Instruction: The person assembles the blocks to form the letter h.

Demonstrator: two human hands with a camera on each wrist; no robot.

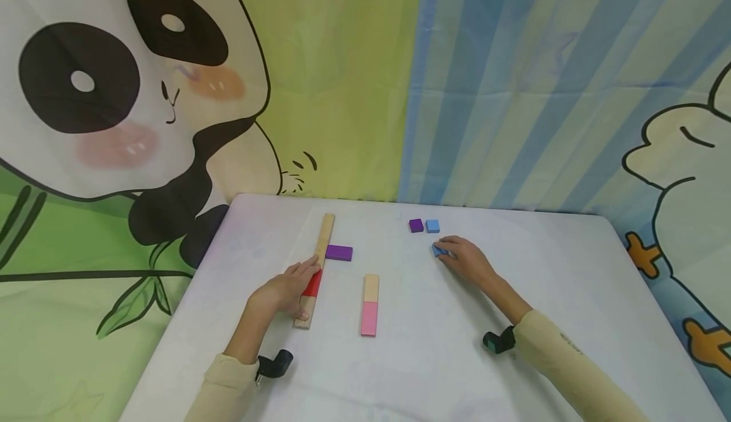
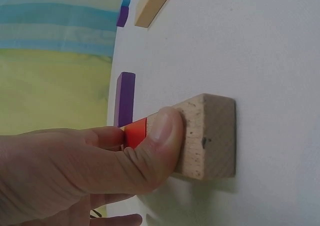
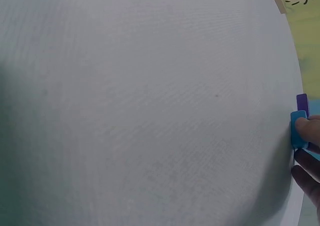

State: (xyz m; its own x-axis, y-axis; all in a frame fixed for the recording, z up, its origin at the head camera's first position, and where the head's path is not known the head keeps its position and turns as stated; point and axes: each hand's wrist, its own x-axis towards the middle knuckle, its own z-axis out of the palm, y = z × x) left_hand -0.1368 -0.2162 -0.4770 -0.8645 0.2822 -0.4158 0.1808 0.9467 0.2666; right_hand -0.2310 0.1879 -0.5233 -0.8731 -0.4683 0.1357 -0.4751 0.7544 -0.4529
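My left hand (image 1: 285,290) lies along a straight row of blocks, its fingers fairly straight. In the left wrist view its thumb presses the near plain wooden block (image 2: 217,136), and the forefinger reaches the red block (image 2: 135,132). Farther along the row come more plain wooden blocks (image 1: 326,225). A purple block (image 1: 339,253) lies crosswise against the row's right side. My right hand (image 1: 465,260) pinches a small blue block (image 3: 298,131) between thumb and fingers, close over the table. Just beyond that hand sit a dark purple block (image 1: 416,226) and another blue block (image 1: 433,226).
A plain wooden block (image 1: 371,287) and a pink block (image 1: 368,318) lie end to end between the hands. The white table (image 1: 434,371) ends at a printed curtain (image 1: 342,92) behind. A black wrist camera (image 1: 275,364) is worn on the left wrist, another (image 1: 499,340) on the right.
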